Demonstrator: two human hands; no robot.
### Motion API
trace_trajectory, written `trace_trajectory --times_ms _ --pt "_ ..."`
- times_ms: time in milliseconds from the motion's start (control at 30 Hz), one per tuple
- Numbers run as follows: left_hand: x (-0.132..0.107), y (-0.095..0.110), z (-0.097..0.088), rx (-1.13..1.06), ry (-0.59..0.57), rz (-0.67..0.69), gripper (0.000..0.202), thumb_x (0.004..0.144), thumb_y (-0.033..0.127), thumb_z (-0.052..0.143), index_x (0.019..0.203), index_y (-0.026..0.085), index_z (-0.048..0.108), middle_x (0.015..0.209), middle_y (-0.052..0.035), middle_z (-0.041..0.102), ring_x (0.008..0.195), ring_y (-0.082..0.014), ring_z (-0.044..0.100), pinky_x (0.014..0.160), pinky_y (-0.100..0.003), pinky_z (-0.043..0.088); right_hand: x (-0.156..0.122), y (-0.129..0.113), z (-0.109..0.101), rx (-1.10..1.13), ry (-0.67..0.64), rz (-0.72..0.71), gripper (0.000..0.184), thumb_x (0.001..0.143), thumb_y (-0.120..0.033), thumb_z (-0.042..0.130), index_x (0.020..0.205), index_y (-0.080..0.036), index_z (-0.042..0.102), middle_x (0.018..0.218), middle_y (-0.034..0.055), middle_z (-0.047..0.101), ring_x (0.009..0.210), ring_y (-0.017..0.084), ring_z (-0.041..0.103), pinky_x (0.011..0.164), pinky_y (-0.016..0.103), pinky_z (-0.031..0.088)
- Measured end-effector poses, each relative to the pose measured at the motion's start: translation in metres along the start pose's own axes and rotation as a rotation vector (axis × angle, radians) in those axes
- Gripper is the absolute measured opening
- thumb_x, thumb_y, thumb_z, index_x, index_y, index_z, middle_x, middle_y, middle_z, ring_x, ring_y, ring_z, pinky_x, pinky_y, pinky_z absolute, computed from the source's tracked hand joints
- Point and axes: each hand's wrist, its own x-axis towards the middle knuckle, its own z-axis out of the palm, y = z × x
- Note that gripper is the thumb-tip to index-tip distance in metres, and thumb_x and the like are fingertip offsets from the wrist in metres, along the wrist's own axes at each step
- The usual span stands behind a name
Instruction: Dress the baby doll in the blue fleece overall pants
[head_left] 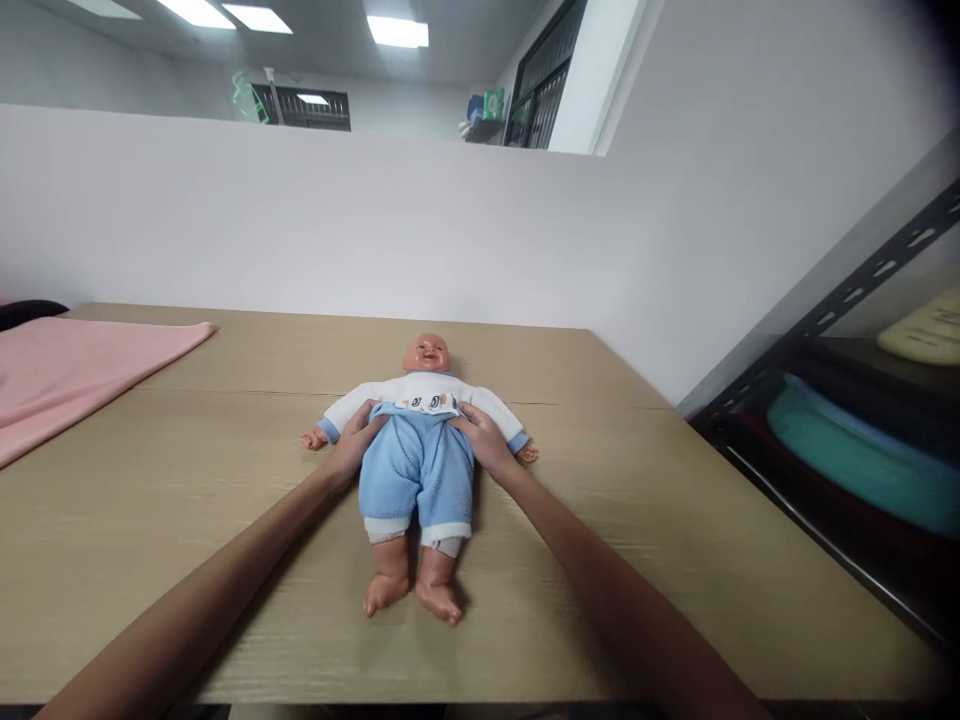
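A baby doll lies on its back on the wooden table, its head away from me and its bare feet toward me. It wears a white top with blue cuffs and light blue pants with white hems. My left hand grips the waistband at the doll's left side as I see it. On the opposite side, my right hand grips the waistband too, thumb over the cloth. The pants reach up over the lower part of the top. Some fingertips are hidden by the fabric.
A pink cloth lies over the table's left part. A white wall rises behind the wooden table. To the right stands a dark metal shelf holding a teal basin and a yellowish item.
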Motion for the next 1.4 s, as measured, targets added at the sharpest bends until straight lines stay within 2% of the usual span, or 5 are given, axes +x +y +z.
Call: trace_trajectory --times_ms 300,467,800,1133,1400 --pt "-0.013 -0.003 -0.014 0.116 0.037 -0.099 0.043 0.087 0.059 0.081 0.109 0.023 0.078 0.122 -0.0105 0.079 0.128 -0.0382 0.067 0.114 -0.046 0.05 -0.035 0.008 -0.034 0.192 -0.052 0.211 0.039 0.074 -0.055 0.094 0.095 -0.026 0.079 0.11 0.0058 0.082 0.12 0.034 0.071 0.12 0.049 0.051" --pt "-0.015 0.0 -0.012 -0.001 0.079 -0.17 0.049 0.081 0.057 0.086 0.117 0.024 0.083 0.14 -0.0115 0.08 0.147 -0.0423 0.061 0.126 -0.047 0.045 -0.049 0.015 -0.036 0.307 -0.026 0.287 0.063 0.078 -0.081 0.084 0.109 -0.026 0.078 0.119 0.0124 0.082 0.126 0.038 0.073 0.116 0.052 0.057" --pt "-0.004 0.002 -0.011 -0.182 -0.157 -0.228 0.051 0.081 0.056 0.09 0.117 0.02 0.082 0.115 -0.0128 0.084 0.114 -0.0364 0.077 0.103 -0.048 0.06 -0.037 0.015 -0.047 0.147 -0.034 0.152 0.072 0.079 -0.089 0.082 0.109 -0.024 0.078 0.117 0.0084 0.081 0.119 0.032 0.071 0.116 0.047 0.055" --pt "0.008 0.039 -0.014 0.269 -0.301 0.134 0.038 0.087 0.056 0.088 0.093 0.022 0.073 0.09 -0.0009 0.064 0.087 -0.0213 0.059 0.081 -0.03 0.046 -0.029 -0.049 -0.038 -0.341 -0.159 -0.326 0.023 0.093 -0.041 0.08 0.108 -0.025 0.075 0.111 0.0066 0.076 0.108 0.03 0.068 0.105 0.043 0.054" --pt "0.017 0.028 -0.011 0.262 -0.255 -0.05 0.047 0.095 0.067 0.079 0.093 0.021 0.073 0.085 -0.0005 0.064 0.078 -0.0195 0.056 0.07 -0.03 0.043 -0.007 -0.01 -0.023 -0.235 0.053 -0.088 0.034 0.098 -0.057 0.069 0.098 -0.024 0.073 0.098 0.0058 0.077 0.098 0.031 0.069 0.1 0.046 0.056"
